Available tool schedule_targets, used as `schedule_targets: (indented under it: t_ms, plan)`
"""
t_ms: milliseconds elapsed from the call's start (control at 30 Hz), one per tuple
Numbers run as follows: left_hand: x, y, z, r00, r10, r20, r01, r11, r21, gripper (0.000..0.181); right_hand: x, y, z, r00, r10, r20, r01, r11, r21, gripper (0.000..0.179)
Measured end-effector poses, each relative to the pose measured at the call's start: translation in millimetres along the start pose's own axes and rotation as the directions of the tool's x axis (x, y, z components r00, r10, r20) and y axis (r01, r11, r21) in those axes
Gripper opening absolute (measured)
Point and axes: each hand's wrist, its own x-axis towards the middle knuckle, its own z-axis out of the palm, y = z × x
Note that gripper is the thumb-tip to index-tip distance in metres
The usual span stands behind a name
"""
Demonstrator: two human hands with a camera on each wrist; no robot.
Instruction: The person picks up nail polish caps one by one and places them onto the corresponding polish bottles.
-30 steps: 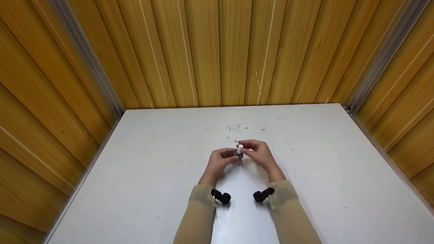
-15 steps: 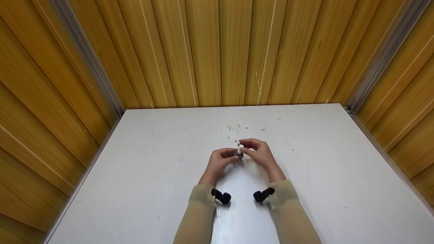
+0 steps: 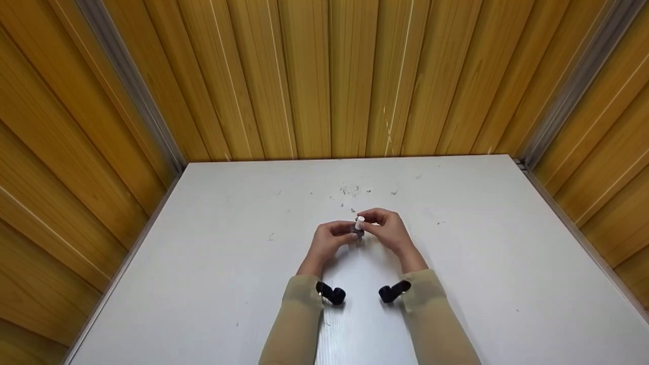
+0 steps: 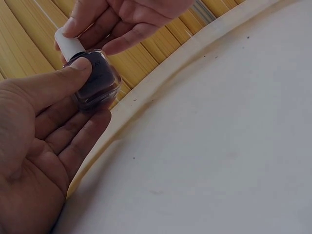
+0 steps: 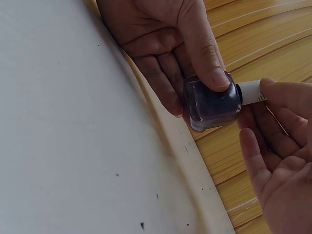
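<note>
A small bottle of dark purple nail polish (image 5: 209,105) with a white cap (image 5: 252,91) is held between both hands over the table. My left hand (image 3: 325,241) grips the glass body, its thumb across the front face and fingers behind, as the left wrist view shows. With thumb and fingertips, my right hand (image 3: 389,230) pinches the white cap (image 4: 69,44). The cap sits on the bottle's neck. Dark lettering on the glass bottle (image 4: 99,83) is partly covered by the left thumb.
The white table (image 3: 203,263) carries small dark marks and scuffs (image 3: 350,190) beyond the hands. Yellow wood-look panels (image 3: 304,76) stand behind it and at both sides. Black wrist cameras (image 3: 332,294) sit on both sleeves.
The right hand's fingertips have shifted slightly around the cap. The left hand and the bottle stay in nearly the same place.
</note>
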Motion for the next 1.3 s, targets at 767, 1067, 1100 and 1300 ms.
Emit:
schedule_targets:
  t_ms: [767,1067,1100,1300]
  plan:
    - [-0.8,-0.1,-0.6,1.0,0.002,0.01,-0.002,1.0,-0.001,0.029,8.5,24.2,0.1,0.999,-0.029,-0.014,0.029,0.999,0.023,0.025]
    - [-0.1,-1.6,-1.3,1.0,-0.001,0.007,0.001,1.0,0.025,0.029,9.1,25.5,0.7,0.999,0.009,-0.047,-0.01,1.0,-0.013,0.028]
    - [-0.1,-1.7,-1.4,1.0,-0.002,0.004,0.001,0.999,0.033,0.029,8.8,25.0,0.6,0.999,0.006,-0.043,-0.007,1.0,-0.009,0.029]
    - [0.2,-1.8,-1.3,1.0,-0.005,0.01,0.005,0.999,0.033,0.029,8.5,23.5,0.3,1.0,-0.018,-0.01,0.018,1.0,0.019,0.029]
